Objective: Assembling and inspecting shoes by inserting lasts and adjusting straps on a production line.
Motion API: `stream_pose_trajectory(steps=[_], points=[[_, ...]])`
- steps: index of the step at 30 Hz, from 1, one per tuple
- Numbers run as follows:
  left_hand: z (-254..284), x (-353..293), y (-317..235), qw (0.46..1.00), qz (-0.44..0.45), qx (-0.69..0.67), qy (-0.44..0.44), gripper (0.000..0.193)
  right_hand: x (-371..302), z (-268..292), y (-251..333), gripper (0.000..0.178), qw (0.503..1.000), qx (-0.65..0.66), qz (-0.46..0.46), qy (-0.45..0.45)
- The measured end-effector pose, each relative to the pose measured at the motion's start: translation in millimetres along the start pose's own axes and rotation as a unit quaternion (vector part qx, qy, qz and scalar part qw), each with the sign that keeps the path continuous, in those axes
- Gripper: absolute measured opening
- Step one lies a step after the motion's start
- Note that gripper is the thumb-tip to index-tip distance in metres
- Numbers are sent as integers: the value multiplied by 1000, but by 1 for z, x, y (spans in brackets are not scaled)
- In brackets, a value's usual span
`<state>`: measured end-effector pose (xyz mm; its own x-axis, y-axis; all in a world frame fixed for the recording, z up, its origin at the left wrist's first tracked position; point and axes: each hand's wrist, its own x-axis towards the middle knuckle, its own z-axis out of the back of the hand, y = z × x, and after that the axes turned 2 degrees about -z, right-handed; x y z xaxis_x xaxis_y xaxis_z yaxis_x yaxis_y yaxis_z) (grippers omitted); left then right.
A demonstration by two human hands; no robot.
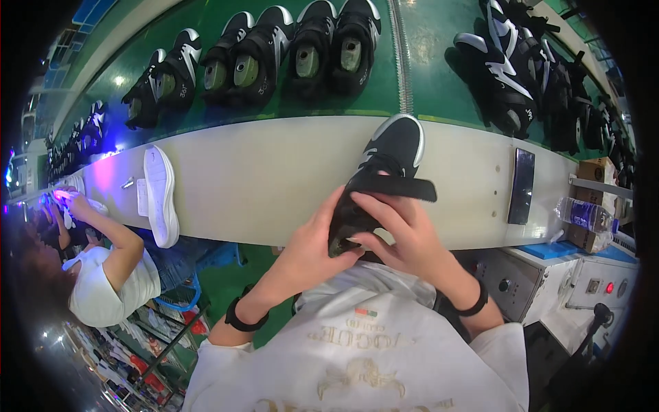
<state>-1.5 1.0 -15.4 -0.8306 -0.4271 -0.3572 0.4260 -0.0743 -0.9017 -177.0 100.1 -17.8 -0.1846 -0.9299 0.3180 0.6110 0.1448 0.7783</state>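
Note:
A black sneaker [392, 147] with a pale grey toe edge lies tilted over the near edge of the pale bench, its toe pointing away from me. My left hand [309, 240] wraps the left side of its heel. On the other side, my right hand [405, 237] grips the shoe around its opening, thumb and fingers on the dark collar. A flat black strip [405, 187] sticks out to the right across the shoe, above my right fingers. Whether it is fixed to the shoe, I cannot tell. My fingers partly hide the heel.
Several black sneakers [264, 51] stand in pairs on the green conveyor [425, 82] behind the bench [261, 178]; more are piled at right. A white sole [161, 196] lies at left, a dark phone [522, 187] at right. A bottle [583, 214] stands beside a control box. A co-worker [113, 275] sits at left.

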Motion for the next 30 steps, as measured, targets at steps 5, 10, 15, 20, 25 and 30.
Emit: stream_pose_trajectory(steps=[5,10,15,20,25,30], points=[[-20,11,8,988,-22,133,-78,94,12,-9,-3,25,998,65,-11,25],[-14,16,5,980,-74,158,-92,90,-10,-49,15,26,972,115,-81,-190],[2,12,-18,919,-170,293,-205,51,0,0,-10,41,996,80,-36,-16],[-21,-38,-32,967,-103,168,-159,25,20,32,-27,59,990,-38,50,124],[-25,-33,-16,977,-87,169,-99,26,41,41,-37,65,965,7,48,256],[-9,-27,12,960,-193,198,-50,16,71,30,-29,63,956,-55,30,287]])
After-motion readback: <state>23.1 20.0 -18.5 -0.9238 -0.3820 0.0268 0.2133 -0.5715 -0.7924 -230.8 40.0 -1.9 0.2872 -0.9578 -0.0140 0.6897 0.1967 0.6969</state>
